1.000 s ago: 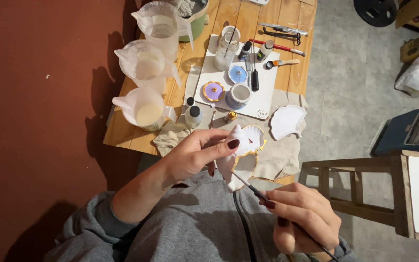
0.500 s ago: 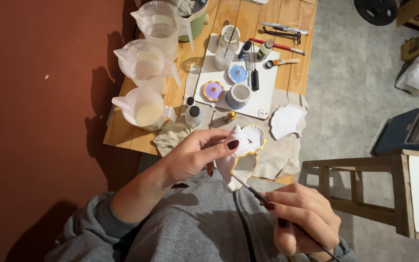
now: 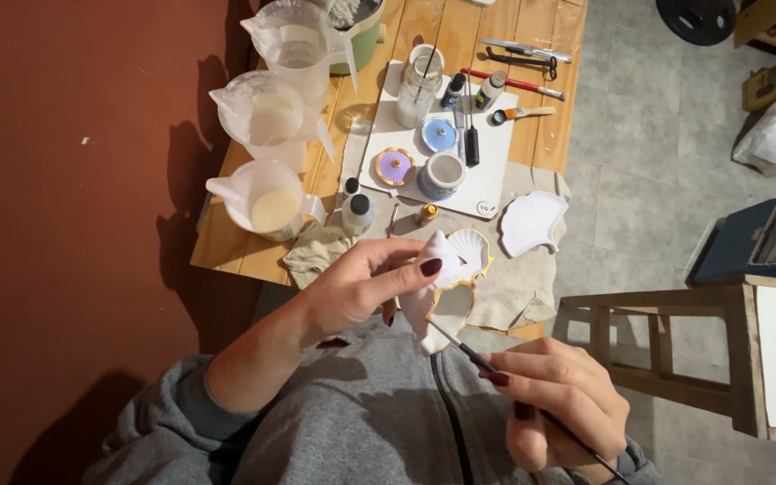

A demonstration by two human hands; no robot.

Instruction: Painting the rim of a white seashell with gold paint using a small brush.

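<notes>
Practically no change noted since earlier frames: white gold-edged cast piece (image 3: 449, 286) still pinched in left hand (image 3: 365, 289); thin brush (image 3: 473, 353) still gripped by right hand (image 3: 557, 402), tip held at gold rim.

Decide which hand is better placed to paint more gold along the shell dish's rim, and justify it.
Right. The right hand already holds the fine brush, its tip at the white shell dish; the left hand has its grip on the dish.

Craft workshop: paint pots (image 3: 442, 173), measuring jugs (image 3: 267, 199).

three plastic jugs (image 3: 267, 121), white tray (image 3: 489, 184), wooden stool (image 3: 666, 359)
</notes>
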